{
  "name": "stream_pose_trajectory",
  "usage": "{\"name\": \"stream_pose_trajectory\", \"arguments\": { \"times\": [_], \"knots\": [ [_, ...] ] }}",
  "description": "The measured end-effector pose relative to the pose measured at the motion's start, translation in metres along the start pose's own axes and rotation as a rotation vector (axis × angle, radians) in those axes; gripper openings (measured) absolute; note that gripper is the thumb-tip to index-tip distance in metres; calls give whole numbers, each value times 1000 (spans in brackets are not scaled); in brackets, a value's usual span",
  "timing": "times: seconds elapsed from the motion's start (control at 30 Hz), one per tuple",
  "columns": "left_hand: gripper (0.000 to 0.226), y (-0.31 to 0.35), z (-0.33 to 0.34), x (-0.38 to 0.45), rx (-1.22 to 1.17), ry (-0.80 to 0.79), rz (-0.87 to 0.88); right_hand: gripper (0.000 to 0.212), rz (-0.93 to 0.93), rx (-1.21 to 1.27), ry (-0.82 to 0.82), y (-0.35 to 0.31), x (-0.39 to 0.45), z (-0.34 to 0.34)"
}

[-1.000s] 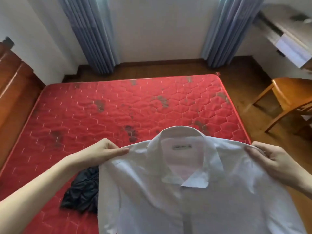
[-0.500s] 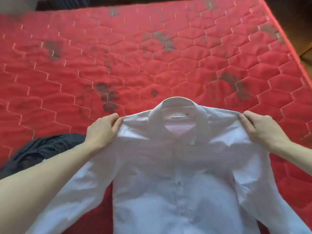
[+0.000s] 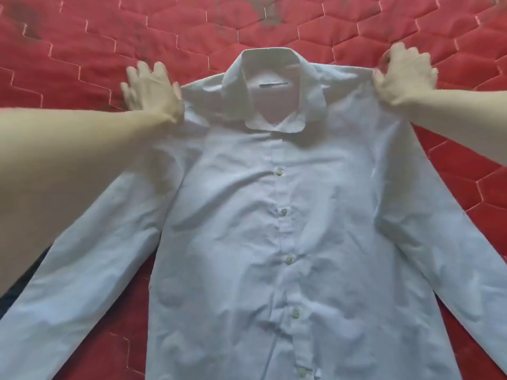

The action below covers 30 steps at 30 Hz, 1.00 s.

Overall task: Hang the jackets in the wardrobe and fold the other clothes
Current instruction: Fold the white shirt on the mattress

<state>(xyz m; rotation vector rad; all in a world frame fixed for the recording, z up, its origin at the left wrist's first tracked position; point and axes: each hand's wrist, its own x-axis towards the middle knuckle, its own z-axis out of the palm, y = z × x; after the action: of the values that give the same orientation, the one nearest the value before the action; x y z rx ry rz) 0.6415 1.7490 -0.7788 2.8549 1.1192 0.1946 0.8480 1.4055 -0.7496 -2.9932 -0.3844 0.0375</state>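
- The white shirt point(image 3: 274, 229) lies front-up and buttoned on the red mattress point(image 3: 82, 45), collar pointing away from me, its length running toward me, sleeves angled outward.
- A small label inside the collar is too blurred to read.
- My left hand point(image 3: 153, 91) and right hand point(image 3: 403, 75) are at its shoulders, fingers spread; both are blurred, so I cannot tell whether they pinch fabric.
- A dark garment point(image 3: 16, 292) peeks out beside the left sleeve.

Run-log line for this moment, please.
stage: spreading shirt | shirt: face up on mattress | left hand: at shoulder | right hand: at shoulder

Bare mattress point(image 3: 343, 26) beyond shirt point(image 3: 274, 229)
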Motion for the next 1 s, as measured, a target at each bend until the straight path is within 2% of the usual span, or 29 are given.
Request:
{"name": "stream_pose_trajectory", "arguments": {
  "times": [0.07, 0.1, 0.17, 0.23, 0.33, 0.4, 0.5, 0.57, 0.63, 0.7, 0.87, 1.0],
  "knots": [
    [42, 11, 3, -13, -20, -46, -31, 40, -48, -17, 11, -9, -13, 6],
    [43, 14, 5, -27, -15, -67, 23, 40, -114, -23, 3, -11, -26, 10],
    [44, 16, 13, -64, -11, -101, 245, 41, -289, -17, -44, -9, -63, 20],
    [50, 15, 22, -103, -39, -163, 431, 44, -462, -3, -142, -5, -106, 32],
    [58, 18, 36, -157, -71, -283, 499, 48, -577, -10, -260, 5, -165, 52],
    [61, 22, 43, -197, -92, -334, 501, 47, -511, 68, -281, 12, -206, 60],
    [62, 18, 50, -268, -146, -360, 501, 42, -310, 271, -202, 32, -272, 68],
    [63, 10, 52, -319, -189, -343, 469, 55, -224, 259, -234, 51, -315, 71],
    [66, 1, 52, -363, -195, -352, 460, 72, -169, 135, -372, 71, -345, 74],
    [68, -9, 48, -395, -182, -373, 462, 74, -132, 40, -480, 86, -357, 79],
    [85, -23, 44, -416, -68, -414, 607, 76, -116, -8, -579, 92, -342, 87],
    [102, -20, 46, -414, -36, -369, 635, 80, -147, 4, -586, 94, -341, 85]
  ]
}}
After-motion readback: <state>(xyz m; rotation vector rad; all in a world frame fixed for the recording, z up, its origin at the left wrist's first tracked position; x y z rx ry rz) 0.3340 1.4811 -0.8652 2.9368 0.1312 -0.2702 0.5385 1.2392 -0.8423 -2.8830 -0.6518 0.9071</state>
